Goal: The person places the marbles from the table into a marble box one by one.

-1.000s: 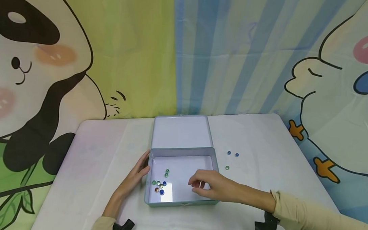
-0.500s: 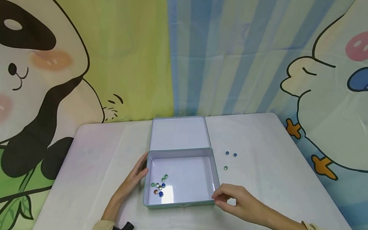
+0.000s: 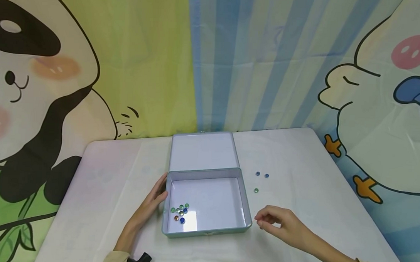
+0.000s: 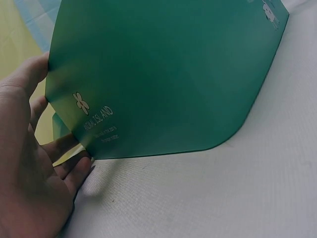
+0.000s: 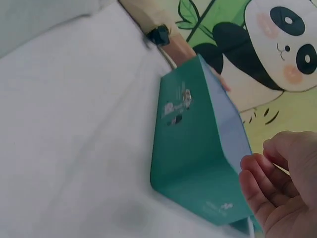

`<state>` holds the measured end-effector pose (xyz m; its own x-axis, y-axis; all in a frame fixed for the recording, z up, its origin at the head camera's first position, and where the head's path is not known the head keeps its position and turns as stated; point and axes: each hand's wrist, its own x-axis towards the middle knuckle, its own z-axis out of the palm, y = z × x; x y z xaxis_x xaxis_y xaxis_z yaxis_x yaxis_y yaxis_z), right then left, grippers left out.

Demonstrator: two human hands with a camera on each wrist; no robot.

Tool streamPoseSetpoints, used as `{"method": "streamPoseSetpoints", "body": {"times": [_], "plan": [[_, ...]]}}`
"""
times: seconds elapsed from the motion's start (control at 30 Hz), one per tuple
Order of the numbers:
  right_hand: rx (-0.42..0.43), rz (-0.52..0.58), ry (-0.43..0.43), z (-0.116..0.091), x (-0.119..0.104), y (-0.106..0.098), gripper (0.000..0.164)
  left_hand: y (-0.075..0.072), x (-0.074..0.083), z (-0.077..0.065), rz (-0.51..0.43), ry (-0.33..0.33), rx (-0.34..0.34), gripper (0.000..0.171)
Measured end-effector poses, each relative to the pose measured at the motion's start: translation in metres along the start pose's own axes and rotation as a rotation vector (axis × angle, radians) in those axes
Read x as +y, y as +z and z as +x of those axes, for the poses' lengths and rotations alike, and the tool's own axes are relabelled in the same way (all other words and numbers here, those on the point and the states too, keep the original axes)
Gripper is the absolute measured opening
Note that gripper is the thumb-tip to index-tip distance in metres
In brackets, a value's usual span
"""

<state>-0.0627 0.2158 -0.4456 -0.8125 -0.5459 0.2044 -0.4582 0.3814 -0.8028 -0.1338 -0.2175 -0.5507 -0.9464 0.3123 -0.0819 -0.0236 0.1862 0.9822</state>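
A tin box (image 3: 206,233), green outside and pale inside, stands with its lid (image 3: 204,152) folded back. Several glass marbles (image 3: 182,220) in green, blue and amber lie clustered at its left inside. Against the box's left wall rests my left hand (image 3: 147,206), its thumb and fingertips at the green side (image 4: 163,84) in the left wrist view. My right hand (image 3: 284,228) hovers to the right of the box's front corner. Its fingers are loosely bent, with nothing seen between them; the right wrist view shows the same hand (image 5: 287,188) beside the box.
Two blue marbles (image 3: 262,175) and a green marble (image 3: 256,190) lie on the white tablecloth (image 3: 299,165) to the right of the box. A printed curtain (image 3: 156,67) with cartoon animals hangs behind the table.
My right hand has moved out from over the box to its right side. Two green marbles in the box have rolled toward the front, joining the cluster. My left hand stays in place.
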Motion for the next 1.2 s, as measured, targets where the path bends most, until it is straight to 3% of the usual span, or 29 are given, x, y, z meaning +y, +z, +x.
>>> {"method": "streamPoseSetpoints", "body": {"times": [0.1,0.23,0.4,0.57,0.73,1.2], "plan": [[-0.001,-0.041,0.072,0.005,0.017,-0.007,0.01,0.0,0.0,-0.001,-0.002,-0.002,0.0,0.06],[0.018,-0.176,0.162,0.017,0.055,-0.022,0.01,0.0,0.0,-0.001,-0.005,-0.004,-0.001,0.06],[0.123,-0.381,0.225,0.035,0.105,-0.042,0.017,0.0,0.0,-0.001,-0.019,-0.002,-0.013,0.06],[0.156,-0.434,0.287,0.055,0.132,-0.05,0.022,0.0,-0.001,-0.001,-0.025,0.0,-0.014,0.06],[0.14,-0.47,0.338,0.066,0.143,-0.048,0.019,0.001,0.0,0.0,-0.018,0.005,-0.004,0.061],[0.155,-0.472,0.312,0.067,0.139,-0.051,0.018,0.001,0.0,-0.001,-0.018,0.002,-0.003,0.06]]}}
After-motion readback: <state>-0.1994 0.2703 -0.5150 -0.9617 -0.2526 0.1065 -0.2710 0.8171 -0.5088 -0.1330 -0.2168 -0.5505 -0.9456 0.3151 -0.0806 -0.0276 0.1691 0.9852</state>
